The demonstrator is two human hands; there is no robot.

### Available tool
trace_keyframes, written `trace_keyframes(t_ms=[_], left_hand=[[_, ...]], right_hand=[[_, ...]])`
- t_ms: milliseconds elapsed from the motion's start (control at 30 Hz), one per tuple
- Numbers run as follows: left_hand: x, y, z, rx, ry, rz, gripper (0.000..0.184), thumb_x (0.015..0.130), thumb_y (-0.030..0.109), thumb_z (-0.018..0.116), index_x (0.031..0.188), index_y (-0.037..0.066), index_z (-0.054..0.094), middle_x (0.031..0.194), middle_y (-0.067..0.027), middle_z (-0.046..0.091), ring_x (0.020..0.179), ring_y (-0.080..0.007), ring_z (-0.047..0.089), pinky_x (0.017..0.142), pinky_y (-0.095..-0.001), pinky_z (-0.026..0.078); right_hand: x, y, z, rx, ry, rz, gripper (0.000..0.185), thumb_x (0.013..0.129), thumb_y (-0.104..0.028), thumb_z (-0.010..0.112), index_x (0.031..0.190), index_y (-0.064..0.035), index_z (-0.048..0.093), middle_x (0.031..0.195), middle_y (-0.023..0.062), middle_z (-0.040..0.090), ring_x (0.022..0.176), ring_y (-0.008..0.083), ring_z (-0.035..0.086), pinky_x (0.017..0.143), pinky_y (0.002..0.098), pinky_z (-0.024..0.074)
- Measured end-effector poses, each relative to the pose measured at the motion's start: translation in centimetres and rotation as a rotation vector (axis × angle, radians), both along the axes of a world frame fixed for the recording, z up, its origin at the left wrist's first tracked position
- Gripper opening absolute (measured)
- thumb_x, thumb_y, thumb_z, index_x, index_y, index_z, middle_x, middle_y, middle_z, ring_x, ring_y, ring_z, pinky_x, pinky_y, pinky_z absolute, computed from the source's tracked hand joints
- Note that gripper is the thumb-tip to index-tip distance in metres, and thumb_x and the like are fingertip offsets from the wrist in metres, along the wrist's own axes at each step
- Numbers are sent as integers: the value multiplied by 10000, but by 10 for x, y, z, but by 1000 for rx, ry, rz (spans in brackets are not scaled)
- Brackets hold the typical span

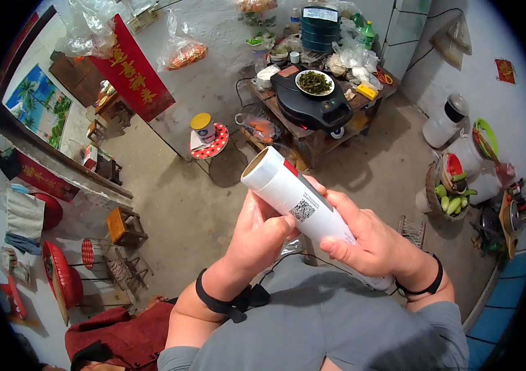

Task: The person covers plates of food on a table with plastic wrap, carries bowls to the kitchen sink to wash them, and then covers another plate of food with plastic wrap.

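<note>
A white cardboard-cored roll with a QR code and a red and grey stripe slants across the middle, its open end pointing up and left. My left hand is wrapped round its upper part, thumb on the white surface near the code. Lower down on the right side, my right hand grips the roll, thumb across its face. The roll's far end lies against my grey top and is partly hidden.
Ahead, a wooden table bears a black electric pan and a plate of greens. A polka-dot stool holds a tin. Vegetable baskets stand right; a person in dark red is at lower left.
</note>
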State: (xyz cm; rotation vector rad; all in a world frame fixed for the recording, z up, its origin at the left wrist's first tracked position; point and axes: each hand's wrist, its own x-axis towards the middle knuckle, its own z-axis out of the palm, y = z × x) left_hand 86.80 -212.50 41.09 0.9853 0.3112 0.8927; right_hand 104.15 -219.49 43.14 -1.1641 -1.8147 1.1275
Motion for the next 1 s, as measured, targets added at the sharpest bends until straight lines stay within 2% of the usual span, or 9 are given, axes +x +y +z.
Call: trace_keyframes(t_ms=[100, 167, 267, 367, 500, 667, 767, 833, 1000], left_hand=[[2, -1, -2, 41, -21, -18, 446, 693, 116, 497, 1122, 19, 427, 1073, -155, 534, 781, -141, 570, 494, -177, 400], [9, -8, -5, -7, -3, 158, 439, 702, 125, 512, 1119, 18, 432, 1073, -150, 537, 837, -166, 585, 511, -182, 413], [2, -6, 5, 25, 76, 86, 455, 711, 170, 551, 1123, 18, 433, 1078, -141, 540, 897, -181, 585, 543, -191, 425], [4, -3, 0, 15, -19, 46, 465, 716, 206, 568, 1120, 18, 438, 1084, -135, 542, 878, -167, 580, 560, -188, 419], [0, -1, -1, 12, 28, 53, 480, 717, 240, 586, 1117, 18, 442, 1087, -135, 541, 852, -161, 578, 558, -182, 407], [1, -2, 2, 18, 19, 50, 429, 710, 136, 504, 1115, 6, 443, 1085, -140, 540, 831, -154, 572, 557, -189, 403], [1, -2, -7, 19, 44, 93, 428, 692, 57, 446, 1116, -2, 446, 1091, -146, 534, 836, -161, 568, 571, -205, 413], [-2, 1, -5, 48, 16, 43, 442, 700, 47, 462, 1139, 5, 430, 1100, -149, 528, 864, -173, 568, 586, -213, 421], [-3, 1, -4, 69, -63, 12, 518, 728, 78, 559, 1209, 36, 371, 1117, -155, 517, 951, -204, 560, 620, -220, 431]], right_hand=[[-1, 0, 4, -28, -9, 9, 580, 853, -277, 519, 1276, 19, 255, 979, 238, 563, 867, 383, 584, 752, 398, 453], [-2, 1, 4, -47, -20, 18, 581, 853, -278, 519, 1276, 19, 254, 985, 240, 560, 871, 385, 581, 754, 397, 452], [-1, 0, 4, 4, -24, 18, 594, 852, -270, 516, 1293, 17, 239, 1010, 242, 554, 877, 390, 577, 764, 397, 449], [-1, 1, 6, -24, 5, 8, 610, 852, -259, 513, 1311, 13, 218, 1049, 244, 543, 887, 394, 572, 772, 395, 447], [-2, 1, 2, 32, -11, 4, 617, 850, -248, 513, 1318, 14, 207, 1081, 249, 531, 884, 396, 573, 772, 393, 448], [-2, 2, 1, 31, -20, -3, 592, 852, -260, 510, 1294, 19, 232, 1062, 257, 533, 884, 399, 573, 770, 397, 448], [-3, 2, 5, -83, -27, 12, 585, 851, -270, 513, 1280, 23, 245, 1016, 255, 548, 873, 396, 578, 763, 397, 450], [-2, 2, 2, 7, -27, 7, 589, 848, -273, 517, 1281, 21, 247, 965, 246, 564, 853, 390, 585, 749, 395, 454], [-6, 2, 5, -51, 23, -19, 580, 846, -264, 519, 1278, 14, 252, 945, 240, 571, 846, 388, 588, 738, 399, 457]])
